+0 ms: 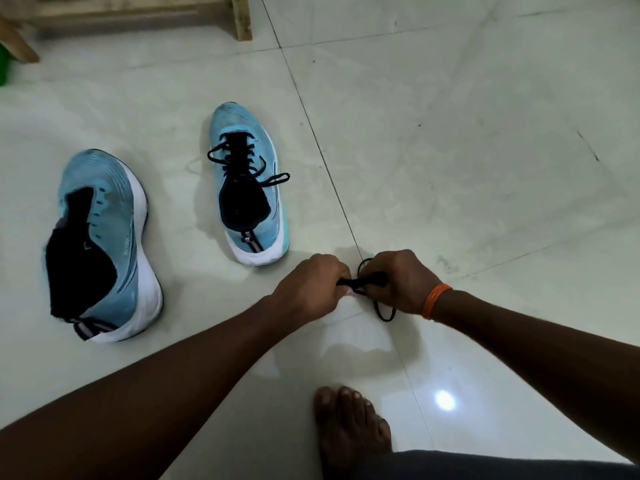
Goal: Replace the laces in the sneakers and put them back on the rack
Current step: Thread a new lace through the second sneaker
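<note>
Two light-blue sneakers with white soles stand on the tiled floor. The left sneaker (104, 244) has no lace, and its black tongue hangs loose. The right sneaker (247, 183) carries a black lace threaded through its eyelets, with loose loops at both sides. A separate black lace (360, 282) is bunched between my hands, just off that sneaker's heel. My left hand (310, 287) grips one side of the bundle. My right hand (398, 282), with an orange band at the wrist, grips the other side. A loop of this lace hangs below my right hand.
A wooden rack (138, 15) stands at the top left, its leg reaching the floor. Something green (5, 67) shows at the left edge. My bare foot (349, 431) rests on the floor near the bottom, beside dark fabric.
</note>
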